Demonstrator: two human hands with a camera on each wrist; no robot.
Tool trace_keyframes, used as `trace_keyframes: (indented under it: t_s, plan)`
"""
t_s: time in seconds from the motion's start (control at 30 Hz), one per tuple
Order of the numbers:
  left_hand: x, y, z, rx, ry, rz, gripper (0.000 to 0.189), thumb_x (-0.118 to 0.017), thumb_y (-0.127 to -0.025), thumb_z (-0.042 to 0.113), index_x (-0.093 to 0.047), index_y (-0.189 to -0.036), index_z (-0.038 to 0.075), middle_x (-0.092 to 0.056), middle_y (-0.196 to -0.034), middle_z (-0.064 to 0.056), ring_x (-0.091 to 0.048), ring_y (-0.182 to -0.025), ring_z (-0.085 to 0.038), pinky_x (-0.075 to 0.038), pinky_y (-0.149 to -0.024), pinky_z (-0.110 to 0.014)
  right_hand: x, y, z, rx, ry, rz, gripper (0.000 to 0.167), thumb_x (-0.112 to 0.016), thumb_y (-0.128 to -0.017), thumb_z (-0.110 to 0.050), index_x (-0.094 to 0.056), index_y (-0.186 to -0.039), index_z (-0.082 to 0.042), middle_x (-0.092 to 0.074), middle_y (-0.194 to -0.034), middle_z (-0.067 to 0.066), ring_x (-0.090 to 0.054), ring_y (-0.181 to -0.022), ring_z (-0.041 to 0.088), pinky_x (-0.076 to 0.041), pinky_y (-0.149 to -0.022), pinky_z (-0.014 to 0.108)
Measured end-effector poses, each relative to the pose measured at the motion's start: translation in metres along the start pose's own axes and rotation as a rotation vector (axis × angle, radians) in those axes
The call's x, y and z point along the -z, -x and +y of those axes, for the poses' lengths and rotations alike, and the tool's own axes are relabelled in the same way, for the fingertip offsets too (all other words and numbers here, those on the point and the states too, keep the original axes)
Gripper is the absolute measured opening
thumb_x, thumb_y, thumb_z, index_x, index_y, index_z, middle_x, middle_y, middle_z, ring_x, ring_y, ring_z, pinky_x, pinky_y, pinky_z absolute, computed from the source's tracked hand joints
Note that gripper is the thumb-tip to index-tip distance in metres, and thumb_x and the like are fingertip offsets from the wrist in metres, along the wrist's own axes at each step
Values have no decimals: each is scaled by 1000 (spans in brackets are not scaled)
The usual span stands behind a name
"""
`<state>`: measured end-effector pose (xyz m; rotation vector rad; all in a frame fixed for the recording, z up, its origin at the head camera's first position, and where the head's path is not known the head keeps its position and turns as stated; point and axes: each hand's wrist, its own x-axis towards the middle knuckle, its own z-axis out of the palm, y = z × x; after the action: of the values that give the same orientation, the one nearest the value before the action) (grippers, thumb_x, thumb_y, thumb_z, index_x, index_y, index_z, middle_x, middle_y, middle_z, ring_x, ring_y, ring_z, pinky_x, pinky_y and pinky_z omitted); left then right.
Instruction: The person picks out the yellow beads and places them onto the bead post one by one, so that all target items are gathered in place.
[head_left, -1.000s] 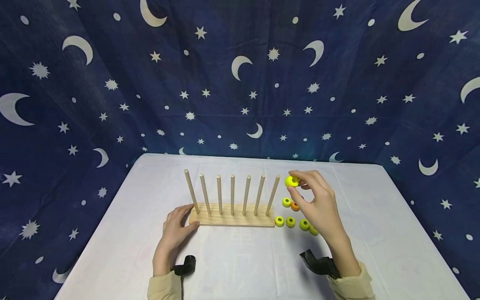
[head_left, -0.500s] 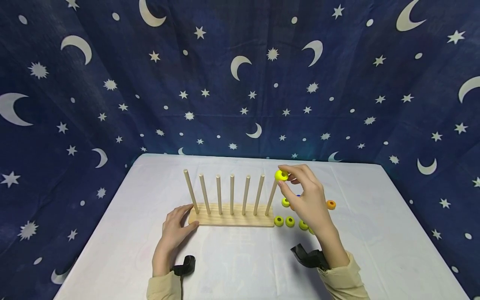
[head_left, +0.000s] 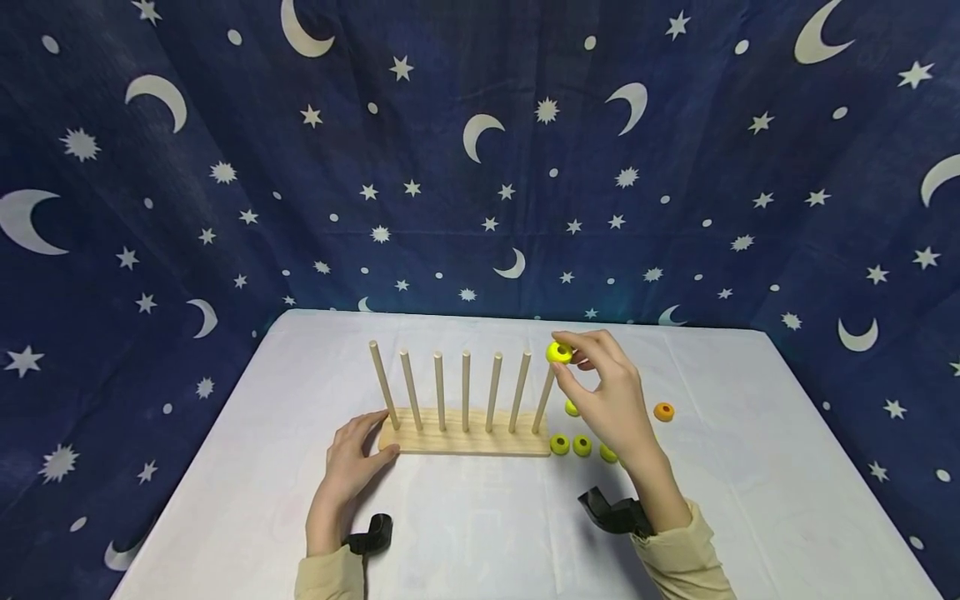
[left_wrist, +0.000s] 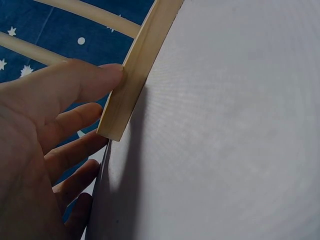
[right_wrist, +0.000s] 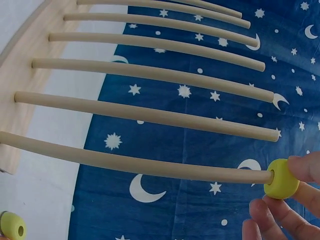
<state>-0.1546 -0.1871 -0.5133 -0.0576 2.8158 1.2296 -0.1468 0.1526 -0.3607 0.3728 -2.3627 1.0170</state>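
Observation:
A wooden peg stand (head_left: 472,445) lies across the table with a row of several upright bare pegs. My left hand (head_left: 349,460) holds the stand's left end, thumb on the front edge and index finger at the back. My right hand (head_left: 609,398) pinches a yellow bead (head_left: 557,352) between thumb and fingers, up at the top of the rightmost peg (head_left: 544,402). In the right wrist view, that peg's tip meets the hole of the bead (right_wrist: 283,181).
Yellow beads (head_left: 559,444) lie just right of the stand, some partly hidden by the right hand and forearm. An orange bead (head_left: 663,412) lies farther right. The white-covered table (head_left: 450,525) ends at a dark blue curtain (head_left: 420,150) with moons and stars.
My right hand has moved left with the yellow bead, from beside the rightmost peg to its top. The left hand has stayed on the stand's end.

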Motion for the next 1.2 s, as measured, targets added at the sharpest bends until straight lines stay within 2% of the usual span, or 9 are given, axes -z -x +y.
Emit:
trace_keyframes:
  t_s: [0.17,0.43,0.63,0.9,1.2]
  plan:
    - [-1,1,-1,-4,5,2,62,-70,-85,25,-46,-142,15,-39,-149,-14,-22,-142,-36,-14,-111,-61,-3,2,3,10,5,15,41,-74,-81,-8,-65,-121,-12,-63,-104,3,-59,-89,14,-51,-77,27]
    - [-5,7,-4,-24,3,34,60,-72,-84,24,-49,-139,13,-44,-146,-15,-25,-141,-37,-16,-110,-62,-7,8,5,-26,-28,14,39,-76,-80,-7,-67,-118,-11,-63,-102,1,-58,-88,13,-49,-76,23]
    - [-4,3,-1,-28,8,37,60,-71,-85,27,-49,-140,14,-43,-147,-14,-25,-141,-36,-15,-111,-61,-8,5,7,-14,-68,43,40,-77,-79,-6,-67,-117,-11,-63,-101,1,-58,-88,13,-49,-76,19]
    - [-6,8,-5,-115,6,136,58,-73,-81,29,-55,-133,11,-51,-138,-17,-33,-133,-39,-22,-103,-63,-12,8,7,-39,-125,38,38,-77,-79,-6,-68,-116,-12,-63,-100,1,-57,-88,11,-48,-77,18]
    - [-4,5,-1,-38,7,57,60,-71,-84,26,-50,-138,13,-45,-145,-15,-27,-139,-37,-18,-109,-62,-17,14,13,-74,-103,32,39,-77,-79,-6,-68,-116,-12,-63,-99,0,-59,-87,13,-49,-76,21]
